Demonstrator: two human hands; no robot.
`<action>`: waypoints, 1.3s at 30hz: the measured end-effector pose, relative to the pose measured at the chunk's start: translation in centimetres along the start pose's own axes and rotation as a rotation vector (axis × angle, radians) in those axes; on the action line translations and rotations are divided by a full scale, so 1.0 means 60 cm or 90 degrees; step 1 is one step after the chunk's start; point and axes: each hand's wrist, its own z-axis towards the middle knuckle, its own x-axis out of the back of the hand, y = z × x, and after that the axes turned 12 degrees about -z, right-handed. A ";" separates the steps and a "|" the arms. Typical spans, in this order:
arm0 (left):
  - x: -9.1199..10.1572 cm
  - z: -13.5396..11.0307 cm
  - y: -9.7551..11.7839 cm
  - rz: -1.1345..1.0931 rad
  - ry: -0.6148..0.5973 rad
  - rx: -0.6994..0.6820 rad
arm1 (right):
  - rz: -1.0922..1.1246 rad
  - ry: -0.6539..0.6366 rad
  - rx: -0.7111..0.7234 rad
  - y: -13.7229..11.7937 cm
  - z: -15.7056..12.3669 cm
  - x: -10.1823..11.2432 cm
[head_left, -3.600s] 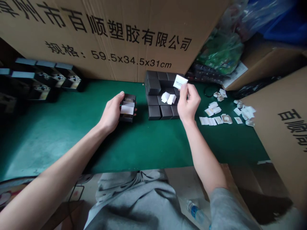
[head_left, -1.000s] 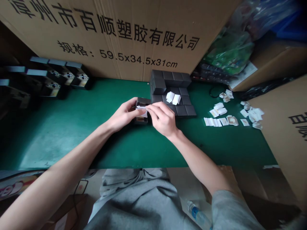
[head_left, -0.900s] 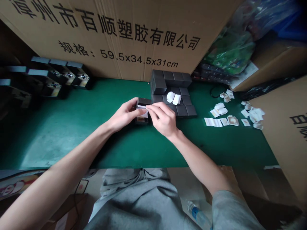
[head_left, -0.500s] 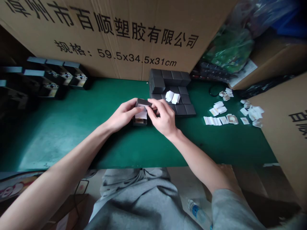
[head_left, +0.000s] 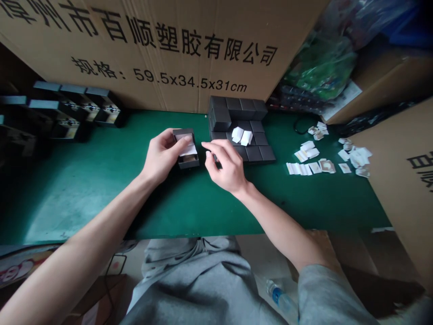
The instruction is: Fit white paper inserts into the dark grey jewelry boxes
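Note:
My left hand [head_left: 163, 155] grips a small black jewelry box [head_left: 188, 164] from its left side, lid up. The thumb presses a white paper piece [head_left: 191, 149] inside the box. Just right of the box, my right hand [head_left: 226, 164] hovers apart from it, thumb and fingers parted, with nothing seen between them. Behind that hand stand closed black boxes [head_left: 259, 153] in stacked rows. On top of them lie two folded white papers [head_left: 242, 136].
Open black boxes [head_left: 110, 113] stand at the left of the green table [head_left: 152, 216]. White paper pieces [head_left: 304, 169] and small piles [head_left: 360, 158] lie on the right. A large cardboard carton [head_left: 182, 97] walls the back; another carton [head_left: 406, 180] borders the right.
My left hand has moved left with the box. My right hand has let go of the box, its fingers now apart from it.

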 end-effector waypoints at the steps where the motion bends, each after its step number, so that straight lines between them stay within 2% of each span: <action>1: 0.001 0.001 0.000 0.009 0.010 -0.006 | 0.000 -0.012 -0.004 0.000 0.000 0.000; 11: -0.002 -0.003 0.013 0.122 0.070 -0.049 | -0.012 -0.047 -0.005 0.003 0.001 0.004; 15: -0.002 -0.006 0.019 0.136 0.069 -0.044 | -0.027 -0.061 0.000 0.002 0.001 0.004; 18: -0.002 -0.008 0.022 0.142 0.058 -0.038 | -0.024 -0.033 0.019 0.001 0.003 0.006; 21: -0.002 -0.008 0.022 0.143 0.054 -0.034 | -0.018 -0.003 0.032 0.000 0.004 0.008; 26: -0.001 -0.005 0.017 0.117 0.067 -0.043 | -0.036 -0.038 0.026 0.000 0.004 0.008; 31: 0.003 0.000 0.008 0.111 0.085 -0.076 | -0.044 -0.029 0.035 0.000 0.004 0.007; 39: 0.004 0.004 0.001 0.075 0.096 -0.071 | -0.033 -0.036 0.043 0.001 0.003 0.005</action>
